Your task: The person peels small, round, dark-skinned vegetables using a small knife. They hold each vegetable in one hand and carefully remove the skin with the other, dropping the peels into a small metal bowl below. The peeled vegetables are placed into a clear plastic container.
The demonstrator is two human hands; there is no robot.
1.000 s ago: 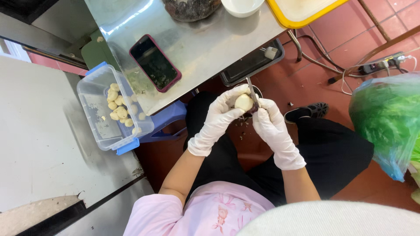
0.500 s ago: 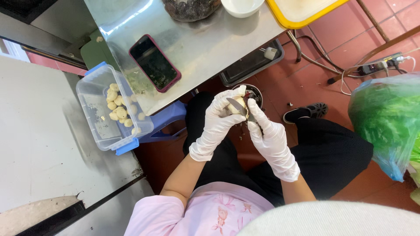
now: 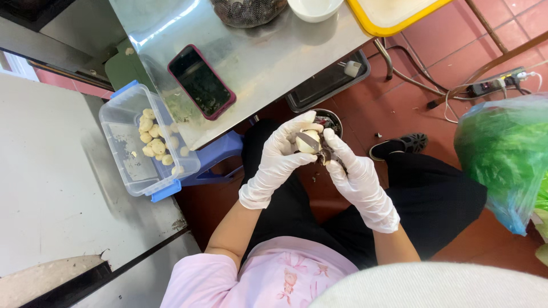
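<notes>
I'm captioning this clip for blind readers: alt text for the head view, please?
Two white-gloved hands, left and right, peel a pale round vegetable with a knife over a bowl. A clear tub of peeled pieces and a phone lie nearby.

Dark phone screen (image 3: 201,81), green bag (image 3: 505,154)

Table (image 3: 274,63) brushed shiny metal; tub (image 3: 123,165) clear plastic; gloves on left hand (image 3: 279,157), right hand (image 3: 359,179) thin matt rubber; floor (image 3: 422,85) matt red tile.
</notes>
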